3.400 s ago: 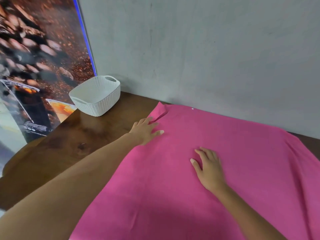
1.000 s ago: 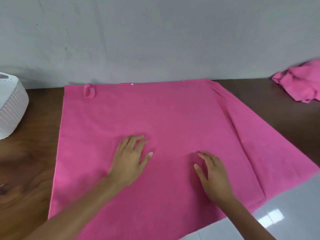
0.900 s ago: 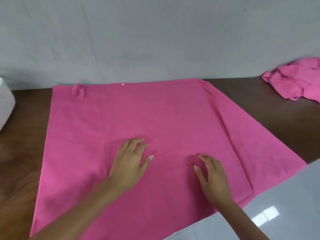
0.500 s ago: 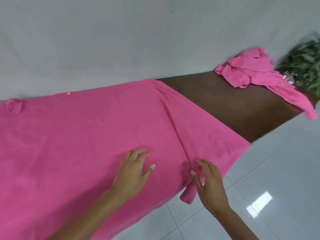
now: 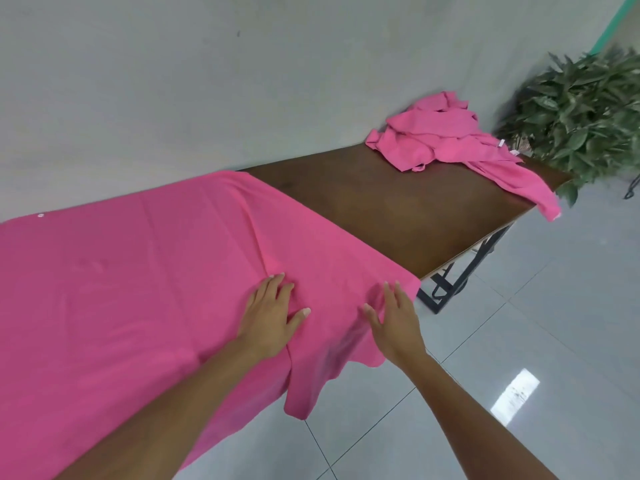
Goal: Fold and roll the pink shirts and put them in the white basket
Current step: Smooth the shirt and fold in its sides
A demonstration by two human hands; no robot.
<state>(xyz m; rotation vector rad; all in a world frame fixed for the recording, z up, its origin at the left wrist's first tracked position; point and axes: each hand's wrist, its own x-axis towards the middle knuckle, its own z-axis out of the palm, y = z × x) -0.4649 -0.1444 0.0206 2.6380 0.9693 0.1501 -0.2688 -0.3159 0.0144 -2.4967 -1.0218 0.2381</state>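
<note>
With the view swung right and the white basket gone from sight, both palms have slid to the spread pink shirt (image 5: 138,289)'s right end, the right hand (image 5: 393,325) now at its overhanging corner, left hand (image 5: 268,317) beside a crease.

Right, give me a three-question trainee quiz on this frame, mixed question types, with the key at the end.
1. True or false: both hands lie flat and open on the spread pink shirt.
2. Where is the crumpled pile of pink shirts? A) on the floor B) at the far end of the table, near the plant C) under the left hand
3. Fill in: the part of the spread shirt by the right hand hangs over the table's ____ edge.

Key: 1 true, with the left hand resting at a crease; 2 B; 3 near.
</note>
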